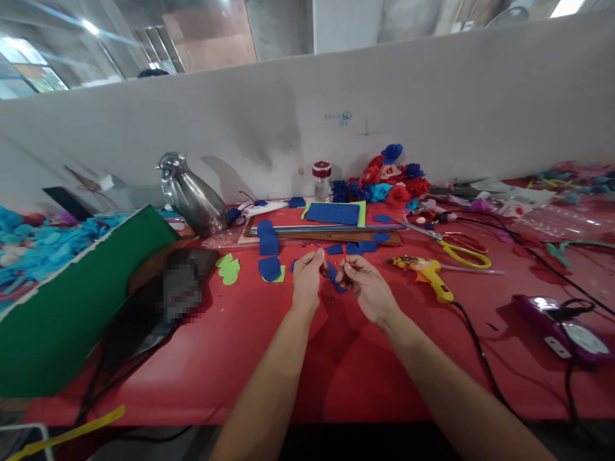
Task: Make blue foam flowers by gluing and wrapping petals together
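Both my hands meet over the middle of the red table (269, 358). My left hand (306, 276) is closed in a pinch, and my right hand (362, 285) is closed too, the fingertips of both pressed onto a small blue felt piece (332, 272) held between them. Loose blue felt petals (269, 256) lie just behind and to the left of my hands. A yellow glue gun (430, 274) lies to the right of my right hand.
Yellow-handled scissors (464, 251), a blue felt sheet (335, 213) on a wooden board, a small jar (321, 180) and a pile of felt flowers (384, 179) sit behind. A metal jug (195, 198) and green box (72, 301) are on the left, a purple device (562, 326) with cables on the right.
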